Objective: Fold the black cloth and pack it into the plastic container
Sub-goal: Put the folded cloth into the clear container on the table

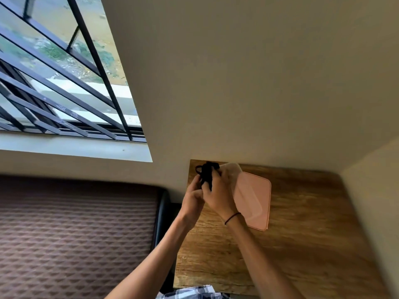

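Observation:
The black cloth (pixel 206 172) is bunched into a small dark wad at the far left corner of the wooden table (pixel 302 223). My left hand (pixel 192 198) and my right hand (pixel 218 190) both grip it, fingers closed around it, with a loop of it sticking out at the top left. Just right of my hands sits the clear plastic container (pixel 232 169), partly hidden behind my right hand. Its pink lid (pixel 254 201) lies flat on the table beside my right wrist.
The table stands in a corner, with a cream wall behind it and another at the right. At the left lies a brown patterned mattress (pixel 75 234) under a barred window (pixel 60 83). A dark gap separates bed and table.

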